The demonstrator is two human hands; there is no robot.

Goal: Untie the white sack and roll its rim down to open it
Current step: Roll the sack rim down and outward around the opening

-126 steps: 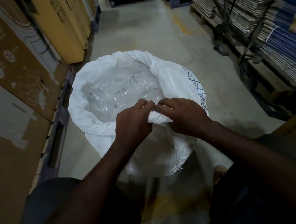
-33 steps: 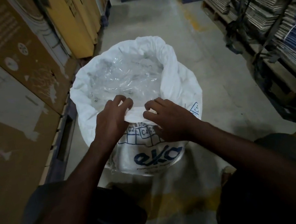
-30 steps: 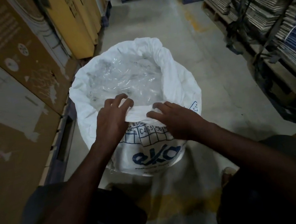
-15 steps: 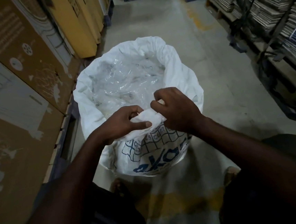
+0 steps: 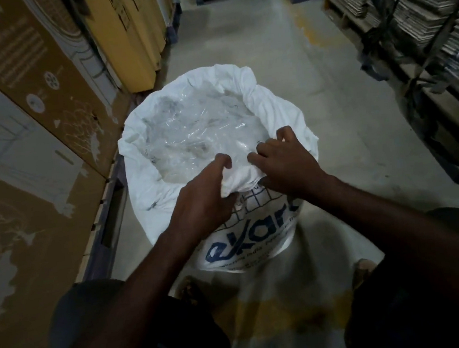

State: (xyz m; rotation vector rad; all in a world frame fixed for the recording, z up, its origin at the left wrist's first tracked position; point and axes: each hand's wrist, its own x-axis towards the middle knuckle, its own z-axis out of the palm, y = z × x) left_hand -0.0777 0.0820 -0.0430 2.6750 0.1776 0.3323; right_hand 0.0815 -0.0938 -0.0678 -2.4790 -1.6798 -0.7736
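Warehouse aisle, concrete floor (image 5: 312,87), cardboard boxes (image 5: 34,108) stacked on my left, flat-packed stock on a rack (image 5: 417,15) to my right. White sack (image 5: 245,236) stands upright on the floor just in front of my feet, mouth already open, so the untie part looks done and I'm on rolling the rim (image 5: 260,98) down. Left hand (image 5: 203,201) and right hand (image 5: 289,165) are both at the near edge, close together, fingers curled over the bunched white fold between them; slight motion blur, but both read as gripping the cloth. Far rim is turned over unevenly and looks thicker there. Next move, I think: push this near fold outward and down, then work round the sides to even it. Inside: crumpled clear plastic liner (image 5: 199,132), filling most of the mouth; can't tell what's under it.
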